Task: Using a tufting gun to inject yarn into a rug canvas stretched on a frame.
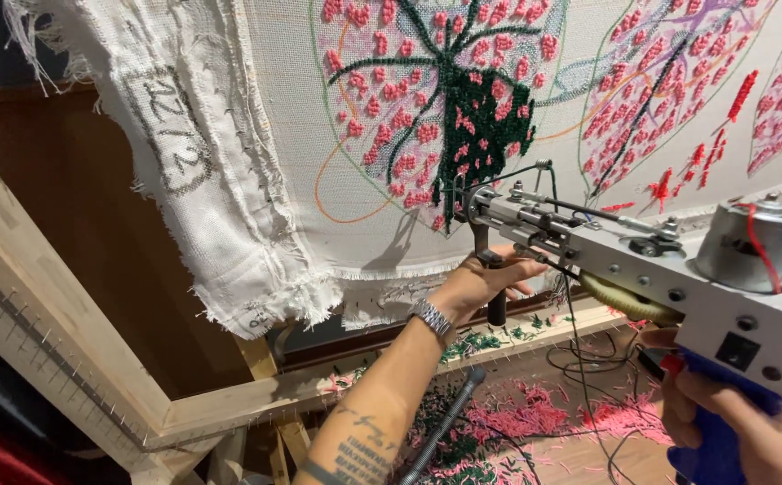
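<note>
Left hand fingers curled around tufting gun front handle; right hand fingers wrapped on blue grip; needle against white cloth.

Single head-worn view, tilted askew, facing the white woven backing cloth with pink and green tufted flowers on a pale wooden frame — close range, within arm's reach. Lower edge takes in a yarn-strewn floor — probably wood, blurred. No second view to overlap.

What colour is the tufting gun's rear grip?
Blue, held in the right hand; the tufting gun shows in the head view.
</note>
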